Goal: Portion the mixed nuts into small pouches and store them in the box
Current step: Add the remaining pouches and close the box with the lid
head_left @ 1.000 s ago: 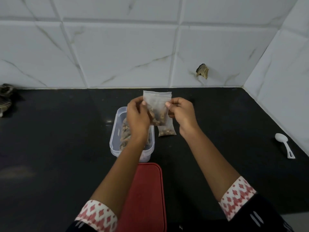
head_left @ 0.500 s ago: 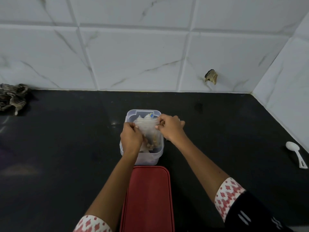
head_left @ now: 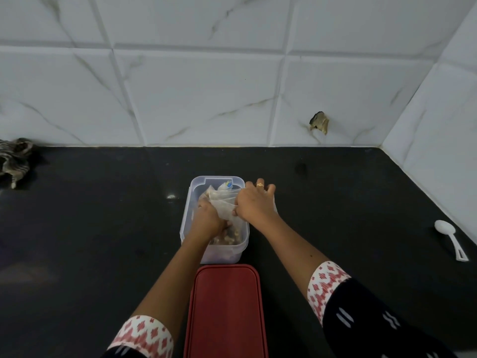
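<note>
A clear plastic box (head_left: pixel 192 184) stands on the black counter in the middle. Inside it lies a small translucent pouch of mixed nuts (head_left: pixel 224 205), with more nuts visible at the near end. My left hand (head_left: pixel 207 219) reaches down into the box and grips the pouch's left side. My right hand (head_left: pixel 254 202) rests over the box's right rim and pinches the pouch's right edge. A second pouch seen earlier beside the box is hidden behind my right hand.
The box's red lid (head_left: pixel 225 310) lies flat just in front of it. A white plastic spoon (head_left: pixel 450 237) lies near the right wall. A striped cloth (head_left: pixel 14 158) sits at the far left by the tiled back wall.
The pouch was held up in both hands above the counter; it has since come down into the box, and my left hand has sunk deeper inside.
</note>
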Demonstrator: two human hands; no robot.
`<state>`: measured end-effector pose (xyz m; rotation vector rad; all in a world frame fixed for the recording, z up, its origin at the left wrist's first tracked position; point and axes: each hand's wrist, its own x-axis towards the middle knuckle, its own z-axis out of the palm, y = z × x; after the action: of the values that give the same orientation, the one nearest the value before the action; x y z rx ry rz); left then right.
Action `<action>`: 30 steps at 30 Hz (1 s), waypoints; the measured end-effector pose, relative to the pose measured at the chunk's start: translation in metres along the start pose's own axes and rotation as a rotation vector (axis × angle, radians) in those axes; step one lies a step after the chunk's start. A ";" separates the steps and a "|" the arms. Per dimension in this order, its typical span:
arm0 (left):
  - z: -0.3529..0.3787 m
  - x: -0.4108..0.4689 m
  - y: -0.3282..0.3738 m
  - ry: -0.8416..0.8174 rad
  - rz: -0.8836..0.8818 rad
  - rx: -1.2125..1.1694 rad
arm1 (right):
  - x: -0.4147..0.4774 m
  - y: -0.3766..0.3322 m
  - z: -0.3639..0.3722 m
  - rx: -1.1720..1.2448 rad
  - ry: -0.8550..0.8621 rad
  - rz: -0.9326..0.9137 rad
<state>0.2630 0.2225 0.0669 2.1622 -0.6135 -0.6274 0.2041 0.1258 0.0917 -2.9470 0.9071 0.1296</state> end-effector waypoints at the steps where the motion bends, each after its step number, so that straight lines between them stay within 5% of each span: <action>1: 0.002 0.003 -0.002 -0.010 -0.020 0.010 | 0.001 0.001 0.001 0.004 -0.006 0.002; 7: 0.002 0.011 -0.009 -0.028 -0.032 0.107 | 0.003 0.015 -0.007 0.300 -0.081 0.054; 11: 0.013 -0.005 0.015 0.237 0.043 0.384 | 0.004 0.048 -0.007 0.814 0.141 0.150; 14: 0.031 -0.019 0.045 0.396 0.289 0.102 | 0.002 0.072 -0.005 1.011 0.242 0.287; 16: 0.051 -0.021 0.063 0.222 0.357 -0.031 | 0.003 0.085 0.004 1.057 0.227 0.379; 19: 0.083 -0.007 0.077 -0.018 0.149 -0.170 | 0.008 0.095 0.025 1.115 0.117 0.503; 23: 0.106 0.017 0.071 0.010 -0.123 -0.140 | 0.014 0.099 0.047 1.250 0.002 0.594; 30: 0.104 0.023 0.062 0.014 -0.169 -0.115 | 0.023 0.096 0.059 1.335 -0.017 0.566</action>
<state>0.2037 0.1159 0.0516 2.1227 -0.3801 -0.7193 0.1657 0.0380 0.0283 -1.4434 1.1437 -0.3099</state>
